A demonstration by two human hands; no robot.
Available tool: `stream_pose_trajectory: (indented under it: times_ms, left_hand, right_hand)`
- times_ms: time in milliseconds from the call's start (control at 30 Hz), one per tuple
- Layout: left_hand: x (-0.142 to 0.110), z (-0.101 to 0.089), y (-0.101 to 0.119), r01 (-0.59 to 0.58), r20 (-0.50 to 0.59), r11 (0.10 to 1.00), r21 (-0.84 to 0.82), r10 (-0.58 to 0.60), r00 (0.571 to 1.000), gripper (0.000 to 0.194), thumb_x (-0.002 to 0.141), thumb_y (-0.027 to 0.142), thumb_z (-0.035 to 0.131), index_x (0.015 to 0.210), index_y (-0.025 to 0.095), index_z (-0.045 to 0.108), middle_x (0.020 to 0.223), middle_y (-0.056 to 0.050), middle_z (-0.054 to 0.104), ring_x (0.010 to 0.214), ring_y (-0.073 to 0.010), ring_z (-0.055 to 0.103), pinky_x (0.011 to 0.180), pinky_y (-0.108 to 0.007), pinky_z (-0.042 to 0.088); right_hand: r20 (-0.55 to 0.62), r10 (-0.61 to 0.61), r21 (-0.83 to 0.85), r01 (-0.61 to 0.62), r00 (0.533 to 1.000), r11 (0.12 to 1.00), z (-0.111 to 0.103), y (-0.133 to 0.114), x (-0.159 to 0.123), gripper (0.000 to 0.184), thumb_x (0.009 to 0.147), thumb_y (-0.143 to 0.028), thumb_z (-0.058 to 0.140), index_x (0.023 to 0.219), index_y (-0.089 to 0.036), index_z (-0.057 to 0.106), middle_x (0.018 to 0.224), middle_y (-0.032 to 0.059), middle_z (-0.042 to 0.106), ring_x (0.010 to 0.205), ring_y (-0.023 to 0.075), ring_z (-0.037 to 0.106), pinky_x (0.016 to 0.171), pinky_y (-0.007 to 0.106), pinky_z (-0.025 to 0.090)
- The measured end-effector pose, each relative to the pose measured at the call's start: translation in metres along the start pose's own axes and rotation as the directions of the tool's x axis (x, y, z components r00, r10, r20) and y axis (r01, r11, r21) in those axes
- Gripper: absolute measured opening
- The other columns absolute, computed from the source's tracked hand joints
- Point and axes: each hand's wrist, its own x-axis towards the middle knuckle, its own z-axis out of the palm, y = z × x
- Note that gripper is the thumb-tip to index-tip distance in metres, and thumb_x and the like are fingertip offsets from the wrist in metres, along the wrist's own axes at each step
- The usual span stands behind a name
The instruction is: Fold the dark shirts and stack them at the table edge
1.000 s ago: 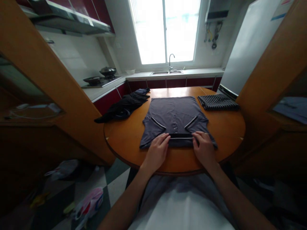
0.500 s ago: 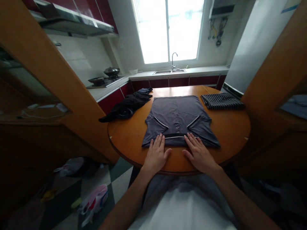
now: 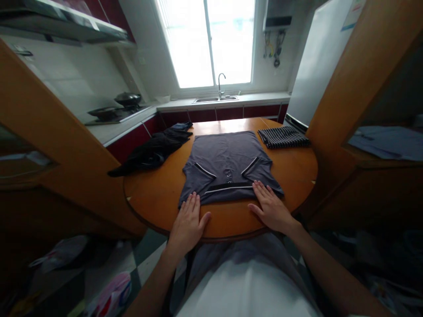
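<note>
A grey polo shirt (image 3: 228, 149) lies spread on the round wooden table (image 3: 152, 189), its black collar with a white stripe towards me. The short sleeves are folded inward, so their striped cuffs slant across the front on both sides of the buttons. My left hand (image 3: 188, 222) rests flat, fingertips on the shirt's near left corner and palm over the table. My right hand (image 3: 271, 207) lies flat too, its fingers on the shirt at the right end of the collar. Both hands are open and hold nothing.
Dark crumpled clothes (image 3: 152, 149) lie at the table's left edge. A folded black-and-white striped cloth (image 3: 284, 136) is at the back right. Beyond stand a counter with a sink (image 3: 214, 99) and a stove with pans (image 3: 127, 99). Bags (image 3: 114, 293) lie on the floor.
My left hand has slid left from the collar's end to the shirt's near left corner. My right hand stays near the collar's right end. The view has turned a little to the right.
</note>
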Motion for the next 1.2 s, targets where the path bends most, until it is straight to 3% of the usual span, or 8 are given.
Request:
stream_pose_trajectory:
  times_ms: [167,233,367,567,833,967,1100,1200]
  left_hand:
    - [0.008,-0.012,0.018,-0.067,-0.104,0.994,-0.084,0.058,0.993,0.063,0.105,0.039,0.037,0.159,0.007,0.025,0.165,-0.020,0.026,0.155,-0.0299,0.019,0.123,-0.054,0.028]
    - [0.018,-0.015,0.028,-0.137,-0.095,0.982,-0.130,0.125,0.988,0.062,0.106,0.036,0.036,0.161,0.011,0.021,0.166,-0.016,0.023,0.156,-0.0274,0.015,0.124,-0.052,0.027]
    - [0.041,-0.010,0.041,-0.218,0.017,0.964,-0.152,0.223,0.975,0.060,0.106,0.040,0.040,0.160,0.017,0.027,0.167,-0.011,0.024,0.156,-0.0271,0.013,0.125,-0.052,0.023]
    - [0.048,0.002,0.038,-0.159,0.129,0.979,-0.130,0.176,0.976,0.062,0.104,0.045,0.043,0.159,0.018,0.031,0.166,-0.011,0.027,0.155,-0.0266,0.020,0.124,-0.053,0.024]
    - [0.049,-0.004,0.037,-0.143,0.162,0.979,-0.149,0.166,0.973,0.062,0.104,0.042,0.044,0.158,0.013,0.032,0.164,-0.013,0.029,0.154,-0.0245,0.022,0.125,-0.051,0.024]
    - [0.046,-0.006,0.037,-0.150,0.093,0.980,-0.132,0.163,0.982,0.062,0.104,0.041,0.043,0.159,0.014,0.029,0.164,-0.013,0.030,0.154,-0.0235,0.022,0.125,-0.050,0.024]
    - [0.036,-0.015,0.023,-0.040,-0.005,0.998,-0.050,0.040,0.999,0.057,0.106,0.039,0.039,0.157,0.014,0.034,0.163,-0.012,0.035,0.154,-0.0249,0.024,0.125,-0.050,0.024]
    - [0.022,-0.022,0.001,0.073,0.010,0.997,-0.012,-0.073,0.997,0.059,0.105,0.043,0.040,0.157,0.015,0.035,0.163,-0.012,0.034,0.153,-0.0285,0.026,0.123,-0.052,0.027]
  right_hand:
    - [-0.292,0.073,0.004,-0.075,0.954,0.997,0.000,0.007,0.001,0.057,0.106,-0.035,0.032,0.158,-0.012,0.034,0.159,0.0131,0.041,0.152,0.0228,0.028,0.125,0.048,0.022]
    - [-0.325,0.111,-0.032,-0.128,0.939,0.991,-0.002,0.014,0.006,0.057,0.105,-0.035,0.033,0.158,-0.012,0.035,0.159,0.0149,0.041,0.152,0.0258,0.028,0.124,0.052,0.023]
    - [-0.170,0.075,-0.136,-0.099,0.983,0.986,-0.001,0.029,0.012,0.059,0.105,-0.041,0.034,0.156,-0.011,0.037,0.163,0.0148,0.034,0.153,0.0275,0.024,0.123,0.052,0.025]
    - [0.042,0.049,-0.194,-0.040,0.998,0.980,0.002,0.038,0.005,0.067,0.104,-0.054,0.032,0.155,-0.013,0.040,0.163,0.0126,0.032,0.153,0.0255,0.026,0.124,0.050,0.022]
    - [0.035,0.065,-0.199,-0.057,0.997,0.978,0.003,0.040,0.004,0.071,0.102,-0.056,0.032,0.156,-0.010,0.039,0.163,0.0141,0.030,0.153,0.0254,0.025,0.124,0.049,0.021]
    - [0.019,0.058,-0.175,-0.054,0.998,0.983,0.005,0.041,0.003,0.069,0.102,-0.055,0.034,0.156,-0.012,0.040,0.163,0.0141,0.033,0.152,0.0261,0.028,0.124,0.050,0.023]
    - [-0.063,0.067,-0.124,-0.075,0.996,0.990,0.006,0.042,0.002,0.069,0.102,-0.051,0.038,0.159,-0.015,0.031,0.160,0.0132,0.039,0.150,0.0258,0.034,0.123,0.050,0.027]
    - [-0.120,0.081,-0.097,-0.093,0.990,0.991,0.007,0.043,0.001,0.070,0.101,-0.050,0.040,0.160,-0.015,0.027,0.160,0.0141,0.040,0.149,0.0263,0.036,0.121,0.049,0.032]
